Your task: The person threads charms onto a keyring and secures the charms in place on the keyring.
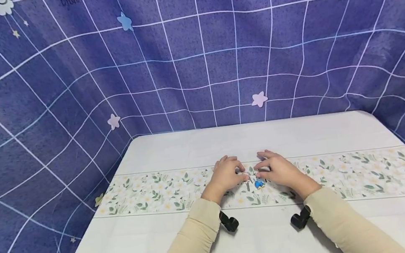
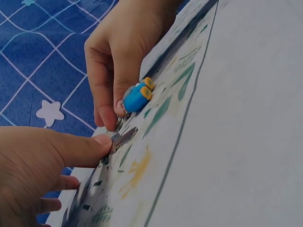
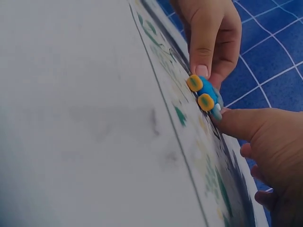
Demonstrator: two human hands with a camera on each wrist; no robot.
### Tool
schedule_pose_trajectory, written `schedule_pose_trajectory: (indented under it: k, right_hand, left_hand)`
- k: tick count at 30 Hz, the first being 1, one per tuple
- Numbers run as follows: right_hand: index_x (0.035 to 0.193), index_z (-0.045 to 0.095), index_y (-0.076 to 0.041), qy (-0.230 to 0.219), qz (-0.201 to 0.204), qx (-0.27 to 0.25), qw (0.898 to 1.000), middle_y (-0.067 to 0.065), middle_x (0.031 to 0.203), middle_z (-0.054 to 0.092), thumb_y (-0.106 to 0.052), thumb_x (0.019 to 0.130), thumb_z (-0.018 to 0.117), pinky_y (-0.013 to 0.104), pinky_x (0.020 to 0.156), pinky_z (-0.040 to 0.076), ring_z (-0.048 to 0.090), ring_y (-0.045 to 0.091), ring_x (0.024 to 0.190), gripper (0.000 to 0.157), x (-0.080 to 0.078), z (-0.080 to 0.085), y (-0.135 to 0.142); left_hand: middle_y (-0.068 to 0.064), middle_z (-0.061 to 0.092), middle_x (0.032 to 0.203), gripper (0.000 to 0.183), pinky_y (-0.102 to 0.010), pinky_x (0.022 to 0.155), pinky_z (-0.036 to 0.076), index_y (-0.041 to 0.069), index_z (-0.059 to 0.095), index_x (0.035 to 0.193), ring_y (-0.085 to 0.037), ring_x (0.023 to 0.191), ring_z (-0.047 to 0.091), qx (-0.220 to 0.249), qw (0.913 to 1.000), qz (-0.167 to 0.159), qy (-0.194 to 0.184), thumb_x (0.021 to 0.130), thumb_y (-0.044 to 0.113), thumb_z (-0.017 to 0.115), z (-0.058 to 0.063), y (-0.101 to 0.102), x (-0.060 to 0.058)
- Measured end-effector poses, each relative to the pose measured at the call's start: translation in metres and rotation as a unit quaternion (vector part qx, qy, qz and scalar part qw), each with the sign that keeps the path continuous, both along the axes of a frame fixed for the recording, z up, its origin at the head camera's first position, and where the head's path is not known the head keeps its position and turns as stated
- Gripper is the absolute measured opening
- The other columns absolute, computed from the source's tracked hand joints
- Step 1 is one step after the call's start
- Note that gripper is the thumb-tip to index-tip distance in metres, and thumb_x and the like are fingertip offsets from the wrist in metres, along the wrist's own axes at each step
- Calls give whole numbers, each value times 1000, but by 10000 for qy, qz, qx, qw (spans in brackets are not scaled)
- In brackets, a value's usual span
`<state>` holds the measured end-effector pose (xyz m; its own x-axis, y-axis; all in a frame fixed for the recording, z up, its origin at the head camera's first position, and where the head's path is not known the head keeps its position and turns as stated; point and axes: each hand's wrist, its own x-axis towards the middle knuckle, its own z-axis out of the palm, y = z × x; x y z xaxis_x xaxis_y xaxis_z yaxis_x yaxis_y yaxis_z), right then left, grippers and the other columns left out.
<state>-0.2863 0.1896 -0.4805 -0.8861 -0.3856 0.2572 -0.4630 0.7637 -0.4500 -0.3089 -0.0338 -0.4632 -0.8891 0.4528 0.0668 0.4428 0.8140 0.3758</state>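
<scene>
In the head view my left hand (image 1: 227, 176) pinches a small metal key (image 1: 248, 186) between thumb and index finger, its blade showing below the fingertips. Close on the right, my right hand (image 1: 278, 170) has its thumb and index finger at a blue keychain figure (image 1: 259, 184). The left wrist view shows that figure with yellow feet, and a metal ring (image 2: 121, 118) at its top by the right fingertips. In the right wrist view the right thumb (image 3: 236, 124) touches the figure's end. Fingers partly hide the join between ring and key.
Both hands are just above a floral runner (image 1: 179, 188) across a white table (image 1: 126, 245). A blue grid-patterned curtain (image 1: 188, 73) with stars hangs behind and at the sides. Black wrist mounts (image 1: 229, 222) sit on both wrists.
</scene>
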Motion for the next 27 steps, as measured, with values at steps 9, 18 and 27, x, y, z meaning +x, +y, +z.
schedule_pose_trajectory:
  k: [9, 18, 27]
  right_hand:
    - [87, 71, -17, -76, -235, -737, 9970, 20, 133, 61, -17, 87, 81, 59, 105, 43, 54, 43, 126, 10, -3, -3, -3]
    - [79, 63, -18, -381, -420, -1249, 9905, 17, 127, 64, -18, 90, 77, 59, 105, 43, 57, 43, 122, 18, -3, -5, -4]
    - [88, 60, -12, -948, -348, -2082, 9729, 18, 131, 64, -14, 98, 67, 59, 103, 45, 57, 43, 123, 12, 2, -1, -5]
  left_hand:
    - [-12, 59, 141, 27, -56, 115, 32, 20, 67, 70, -34, 140, 44, 386, 9992, 17, 38, 85, 35, 83, -3, 3, 0]
    - [-15, 56, 144, 20, -56, 119, 25, 18, 74, 73, -33, 141, 43, 1154, 9926, 65, -372, 87, 30, 81, -1, 1, -1]
    - [-17, 43, 155, 12, -59, 121, 16, 16, 81, 87, -41, 149, 25, 1891, 9740, 210, -1228, 90, 27, 78, -4, -1, -7]
